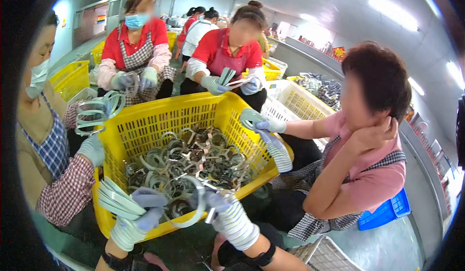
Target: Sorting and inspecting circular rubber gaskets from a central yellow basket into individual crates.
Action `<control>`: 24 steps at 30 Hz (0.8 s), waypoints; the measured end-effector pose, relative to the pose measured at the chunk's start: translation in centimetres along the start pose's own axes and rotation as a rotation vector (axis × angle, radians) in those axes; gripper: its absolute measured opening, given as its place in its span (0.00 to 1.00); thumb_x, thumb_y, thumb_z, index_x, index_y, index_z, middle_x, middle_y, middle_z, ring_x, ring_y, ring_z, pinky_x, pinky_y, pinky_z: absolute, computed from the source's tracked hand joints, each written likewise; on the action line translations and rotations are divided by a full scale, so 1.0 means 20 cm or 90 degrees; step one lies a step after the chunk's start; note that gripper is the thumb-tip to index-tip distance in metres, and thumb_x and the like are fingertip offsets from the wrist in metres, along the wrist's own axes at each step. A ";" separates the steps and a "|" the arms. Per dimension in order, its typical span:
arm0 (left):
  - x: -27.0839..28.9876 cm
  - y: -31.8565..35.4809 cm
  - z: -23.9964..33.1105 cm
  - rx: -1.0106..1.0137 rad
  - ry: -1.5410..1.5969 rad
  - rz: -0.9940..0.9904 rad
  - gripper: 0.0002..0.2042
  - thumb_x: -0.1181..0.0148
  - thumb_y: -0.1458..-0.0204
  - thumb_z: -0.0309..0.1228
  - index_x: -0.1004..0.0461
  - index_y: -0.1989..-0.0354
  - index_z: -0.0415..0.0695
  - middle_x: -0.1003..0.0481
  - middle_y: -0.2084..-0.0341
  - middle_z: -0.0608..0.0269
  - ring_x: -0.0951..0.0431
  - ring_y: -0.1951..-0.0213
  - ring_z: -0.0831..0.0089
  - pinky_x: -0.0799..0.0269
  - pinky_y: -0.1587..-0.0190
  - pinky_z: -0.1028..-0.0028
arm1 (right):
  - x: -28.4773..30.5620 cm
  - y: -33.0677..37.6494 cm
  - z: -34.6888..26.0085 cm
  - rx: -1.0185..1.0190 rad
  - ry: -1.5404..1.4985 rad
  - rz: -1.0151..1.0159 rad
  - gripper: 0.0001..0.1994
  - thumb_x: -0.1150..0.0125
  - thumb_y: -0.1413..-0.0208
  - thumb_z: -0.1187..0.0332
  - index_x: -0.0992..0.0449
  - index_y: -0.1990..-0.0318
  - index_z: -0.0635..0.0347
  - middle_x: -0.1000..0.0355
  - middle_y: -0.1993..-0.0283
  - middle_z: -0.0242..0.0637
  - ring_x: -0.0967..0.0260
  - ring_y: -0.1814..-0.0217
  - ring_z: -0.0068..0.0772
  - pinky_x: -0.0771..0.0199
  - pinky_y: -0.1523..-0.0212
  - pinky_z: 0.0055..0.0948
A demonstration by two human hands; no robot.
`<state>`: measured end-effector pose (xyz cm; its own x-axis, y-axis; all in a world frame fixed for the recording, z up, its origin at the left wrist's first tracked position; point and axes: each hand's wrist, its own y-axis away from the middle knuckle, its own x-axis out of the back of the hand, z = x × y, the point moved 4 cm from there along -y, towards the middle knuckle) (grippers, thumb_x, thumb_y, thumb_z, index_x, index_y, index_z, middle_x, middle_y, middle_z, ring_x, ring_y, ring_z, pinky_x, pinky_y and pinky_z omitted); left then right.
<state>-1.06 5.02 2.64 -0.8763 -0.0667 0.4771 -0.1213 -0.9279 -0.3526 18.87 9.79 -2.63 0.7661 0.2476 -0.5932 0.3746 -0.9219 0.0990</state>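
Note:
My left hand (pixel 138 217), in a grey-and-white glove, is closed around a fanned stack of pale green strips (pixel 118 201). A curved pale green band (pixel 197 201) with a metal piece at its end arcs between my two hands. My right hand (pixel 232 217), in a striped glove, is closed on that band near its metal end. Both hands are above the near edge of a large yellow crate (pixel 164 108). Inside the crate lies a tangled heap of curved bands and metal clamps (pixel 198 159).
Several people in gloves sit around the crate. One on the right reaches a gloved hand holding pale bands (pixel 252 118) over its rim; one on the left holds ring-shaped bands (pixel 92 116). A white crate (pixel 324 256) stands near my right, with a blue basket (pixel 385 210) beyond.

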 end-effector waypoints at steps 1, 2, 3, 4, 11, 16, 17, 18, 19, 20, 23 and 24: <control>-0.02 0.00 0.02 -0.270 -0.190 0.057 0.09 0.41 0.58 0.26 0.27 0.65 0.46 0.27 0.67 0.59 0.24 0.66 0.64 0.27 0.65 0.70 | 0.05 -0.04 0.04 -0.002 -0.048 -0.021 0.10 0.44 0.46 0.66 0.27 0.60 0.60 0.28 0.67 0.26 0.34 0.66 0.17 0.34 0.67 0.22; -0.01 0.01 0.03 -0.259 -0.203 0.059 0.09 0.41 0.58 0.26 0.27 0.65 0.46 0.27 0.67 0.59 0.24 0.66 0.64 0.27 0.65 0.70 | 0.09 -0.05 0.04 0.091 0.035 -0.006 0.09 0.46 0.46 0.67 0.27 0.61 0.60 0.27 0.67 0.30 0.33 0.65 0.21 0.34 0.65 0.24; -0.04 0.02 0.04 -0.251 -0.195 -0.011 0.10 0.41 0.58 0.26 0.27 0.64 0.46 0.27 0.62 0.59 0.25 0.62 0.62 0.27 0.63 0.69 | -0.01 -0.03 -0.05 0.036 0.003 -0.069 0.10 0.47 0.46 0.66 0.27 0.61 0.62 0.27 0.66 0.35 0.31 0.65 0.26 0.31 0.64 0.25; -0.07 0.02 0.07 -0.251 -0.182 -0.081 0.11 0.40 0.58 0.26 0.26 0.63 0.47 0.28 0.58 0.58 0.26 0.58 0.61 0.27 0.60 0.68 | -0.01 -0.02 -0.06 0.001 -0.057 -0.049 0.11 0.47 0.46 0.66 0.27 0.61 0.62 0.26 0.67 0.36 0.30 0.66 0.28 0.30 0.63 0.26; -0.16 0.06 0.00 -0.152 -0.172 -0.248 0.09 0.41 0.54 0.31 0.27 0.64 0.44 0.26 0.67 0.59 0.25 0.64 0.62 0.28 0.61 0.68 | 0.04 -0.01 -0.07 -0.018 -0.021 -0.016 0.12 0.41 0.49 0.63 0.26 0.63 0.62 0.27 0.66 0.37 0.29 0.69 0.29 0.25 0.61 0.30; -0.01 0.04 -0.10 0.283 0.252 0.106 0.07 0.42 0.50 0.30 0.30 0.66 0.41 0.27 0.77 0.66 0.28 0.77 0.78 0.32 0.72 0.78 | 0.01 0.01 -0.09 -0.026 0.093 -0.088 0.12 0.41 0.47 0.61 0.27 0.67 0.61 0.29 0.70 0.36 0.37 0.79 0.22 0.34 0.77 0.23; 0.01 0.04 -0.09 0.281 0.315 0.167 0.07 0.42 0.49 0.31 0.29 0.64 0.41 0.27 0.77 0.67 0.29 0.79 0.80 0.33 0.74 0.80 | -0.02 0.03 -0.09 -0.081 0.222 -0.191 0.14 0.42 0.46 0.58 0.27 0.64 0.62 0.29 0.70 0.34 0.40 0.80 0.20 0.38 0.78 0.21; 0.01 0.04 -0.06 0.263 0.331 0.168 0.11 0.43 0.49 0.34 0.30 0.60 0.41 0.27 0.77 0.66 0.29 0.80 0.82 0.35 0.76 0.83 | -0.05 0.06 -0.07 -0.132 0.345 -0.300 0.16 0.43 0.45 0.56 0.27 0.61 0.62 0.28 0.69 0.32 0.43 0.82 0.18 0.41 0.79 0.18; 0.00 0.04 -0.06 0.237 0.395 0.174 0.14 0.42 0.48 0.36 0.30 0.58 0.40 0.28 0.78 0.67 0.31 0.82 0.81 0.34 0.76 0.81 | -0.08 0.09 -0.06 -0.135 0.338 -0.309 0.16 0.43 0.45 0.56 0.27 0.61 0.62 0.28 0.69 0.32 0.43 0.82 0.18 0.41 0.79 0.18; -0.01 0.05 -0.06 0.236 0.432 0.175 0.14 0.41 0.49 0.37 0.30 0.60 0.40 0.30 0.80 0.67 0.33 0.83 0.81 0.34 0.76 0.80 | -0.10 0.12 -0.04 -0.213 0.259 -0.285 0.16 0.43 0.45 0.56 0.27 0.63 0.61 0.30 0.71 0.31 0.43 0.82 0.17 0.43 0.80 0.18; 0.03 0.09 -0.10 0.215 0.517 0.135 0.13 0.40 0.49 0.37 0.28 0.63 0.40 0.29 0.81 0.67 0.32 0.81 0.81 0.34 0.75 0.81 | -0.15 0.13 0.00 -0.288 0.225 -0.244 0.14 0.43 0.45 0.56 0.28 0.66 0.59 0.33 0.76 0.28 0.45 0.84 0.17 0.46 0.82 0.17; 0.02 0.09 -0.11 0.195 0.566 0.078 0.11 0.40 0.49 0.35 0.26 0.64 0.40 0.27 0.79 0.67 0.30 0.78 0.82 0.35 0.74 0.83 | -0.12 0.11 0.01 -0.287 0.237 -0.206 0.13 0.43 0.45 0.56 0.28 0.66 0.58 0.34 0.76 0.27 0.45 0.84 0.16 0.47 0.83 0.17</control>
<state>-2.60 4.20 0.36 -0.9240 0.0163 -0.3820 0.0122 -0.9973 -0.0721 17.78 7.21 -1.22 0.6774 0.6513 -0.3418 0.7354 -0.5891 0.3348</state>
